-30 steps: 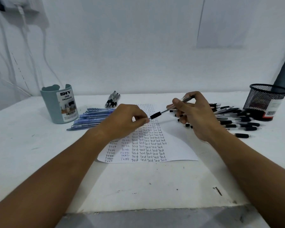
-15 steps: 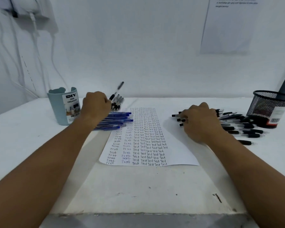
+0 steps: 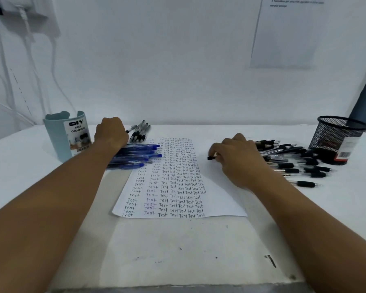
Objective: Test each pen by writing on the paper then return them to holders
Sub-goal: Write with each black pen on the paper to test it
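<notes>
One sheet of paper [image 3: 216,187] lies flat at centre of the counter [image 3: 178,250], white, rectangular, filled with handwritten "Test" in columns, mostly black ink, a few blue or purple at lower left.

Pens in three groups. Blue pile [image 3: 140,157]: translucent blue barrels with blue caps, lying roughly parallel at the paper's left edge, overlapping it; about eight, exact count unclear. Small black-grip cluster [image 3: 140,132]: about four clear-barrel pens, side by side, far of the blue pile. Black pile [image 3: 294,163]: loose scatter to the right of the paper, black rubber grips, silver and dark barrels; more than ten, too tangled to count.

Two holders. Pale blue plastic desk organizer [image 3: 57,140], smooth, rounded, wavy rim, label reading "DIY DESK ORGANIZER", far left. Black wire-mesh cup [image 3: 334,134], round, with a barcode sticker, far right. No pens show above either rim.

Left hand [image 3: 111,134] is curled into a fist above the far end of the blue pile; a thin pen tip [image 3: 130,130] pokes out on its right side, so it grips a pen. Right hand [image 3: 237,155] rests at the paper's right edge, fingers curled, pinching a black pen [image 3: 211,157] whose end sticks out left.

Counter surface is white, scuffed, with dark specks near.
</notes>
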`<state>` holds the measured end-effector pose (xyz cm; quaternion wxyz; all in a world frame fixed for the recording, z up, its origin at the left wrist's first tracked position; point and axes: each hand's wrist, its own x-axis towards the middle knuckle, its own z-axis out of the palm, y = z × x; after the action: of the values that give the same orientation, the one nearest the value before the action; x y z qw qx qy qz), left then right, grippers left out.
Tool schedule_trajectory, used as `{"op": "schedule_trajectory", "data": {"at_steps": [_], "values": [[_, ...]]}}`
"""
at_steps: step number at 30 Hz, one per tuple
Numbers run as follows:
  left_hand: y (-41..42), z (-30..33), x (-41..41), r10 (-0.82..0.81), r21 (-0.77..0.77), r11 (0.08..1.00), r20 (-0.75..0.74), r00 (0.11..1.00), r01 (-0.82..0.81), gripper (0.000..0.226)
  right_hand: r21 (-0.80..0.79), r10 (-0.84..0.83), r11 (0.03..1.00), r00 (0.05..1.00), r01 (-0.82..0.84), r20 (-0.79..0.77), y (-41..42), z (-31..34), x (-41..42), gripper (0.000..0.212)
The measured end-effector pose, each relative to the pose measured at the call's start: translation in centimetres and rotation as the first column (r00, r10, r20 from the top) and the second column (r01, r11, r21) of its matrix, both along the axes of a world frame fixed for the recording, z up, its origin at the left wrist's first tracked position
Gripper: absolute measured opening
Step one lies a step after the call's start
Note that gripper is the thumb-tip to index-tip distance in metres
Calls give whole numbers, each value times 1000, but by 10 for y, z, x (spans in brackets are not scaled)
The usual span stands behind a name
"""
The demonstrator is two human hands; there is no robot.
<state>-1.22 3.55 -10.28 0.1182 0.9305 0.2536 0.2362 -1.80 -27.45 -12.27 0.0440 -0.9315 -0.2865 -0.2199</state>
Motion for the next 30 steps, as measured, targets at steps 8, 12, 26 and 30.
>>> {"op": "schedule_trajectory", "data": {"at_steps": [8, 12, 26, 30], "values": [[8, -6, 14, 19, 42, 999, -65, 998, -16, 30, -9, 111, 994, 990, -112, -83, 9, -3, 2, 33], [11, -5, 17, 24, 57, 998, -80, 997, -20, 32, -19, 99, 995, 993, -100, -63, 8, -4, 3, 27], [-10, -1, -11, -160, -75, 983, 86, 983, 167, 23, 157, 210, 956, 953, -247, 218, 14, -4, 2, 27], [-42, 7, -37, -386, -138, 902, 167, 907, 409, 20, 206, 127, 965, 976, -162, 175, 12, 3, -5, 41]]}}
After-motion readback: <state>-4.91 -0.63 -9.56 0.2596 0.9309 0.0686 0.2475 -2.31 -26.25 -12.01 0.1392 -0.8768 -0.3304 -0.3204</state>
